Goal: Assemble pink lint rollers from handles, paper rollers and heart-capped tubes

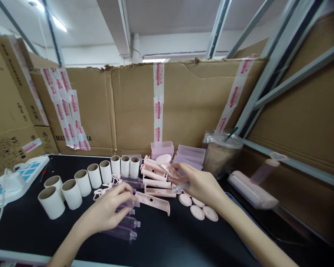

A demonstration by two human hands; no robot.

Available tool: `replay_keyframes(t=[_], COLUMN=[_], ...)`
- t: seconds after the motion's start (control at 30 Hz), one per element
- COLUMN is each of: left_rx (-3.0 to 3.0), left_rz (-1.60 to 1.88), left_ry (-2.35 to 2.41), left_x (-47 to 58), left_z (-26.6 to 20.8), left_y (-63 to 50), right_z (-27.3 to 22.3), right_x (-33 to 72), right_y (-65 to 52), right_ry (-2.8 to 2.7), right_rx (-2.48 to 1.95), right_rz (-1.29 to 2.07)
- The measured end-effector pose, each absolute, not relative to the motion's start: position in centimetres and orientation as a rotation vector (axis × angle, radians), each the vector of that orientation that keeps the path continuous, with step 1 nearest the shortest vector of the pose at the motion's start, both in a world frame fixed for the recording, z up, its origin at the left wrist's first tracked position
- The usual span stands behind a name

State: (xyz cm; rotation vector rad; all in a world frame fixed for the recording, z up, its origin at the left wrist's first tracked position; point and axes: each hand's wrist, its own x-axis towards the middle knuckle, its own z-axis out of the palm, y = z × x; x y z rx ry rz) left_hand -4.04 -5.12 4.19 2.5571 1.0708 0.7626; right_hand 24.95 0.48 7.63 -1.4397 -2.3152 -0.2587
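Observation:
My left hand (111, 207) is over a row of translucent purple tube handles (119, 233), thumb and curved fingers apart. Whether its fingertips touch a handle is unclear. Beside it are pink heart-shaped loops (98, 194). My right hand (196, 180) has its fingers closed round a pink plastic roller bracket (171, 171), partly hidden by the fingers. A pink disc (163, 160) is at that bracket's far end, and a clear tip (181, 187) shows below the fingers. Several pink brackets (153, 202) lie between my hands. Round pink end caps (197, 212) lie below my right hand.
White rolls with cardboard cores (72, 194) stand in a curved row at left, near a power strip (30, 174). Purple covers (190, 155) and a bagged cup (221, 154) stand at the back. An assembled lint roller (253, 189) lies at right. Cardboard walls (133, 107) enclose the black table.

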Motion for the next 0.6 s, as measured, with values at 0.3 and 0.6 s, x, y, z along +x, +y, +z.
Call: replay_keyframes(t=[0.3, 0.6], left_rx=[2.876, 2.843], left_rz=[0.694, 0.696], left_ry=[1.321, 1.386], left_x=[-3.9, -3.6], left_z=[0.8, -0.9], left_y=[-5.0, -3.3], right_z=[6.7, 5.5], right_x=[21.3, 21.1], right_y=[6.0, 6.7], right_ry=[-2.745, -2.626], right_rx=[-1.460, -1.396], right_rz=[-0.421, -0.210])
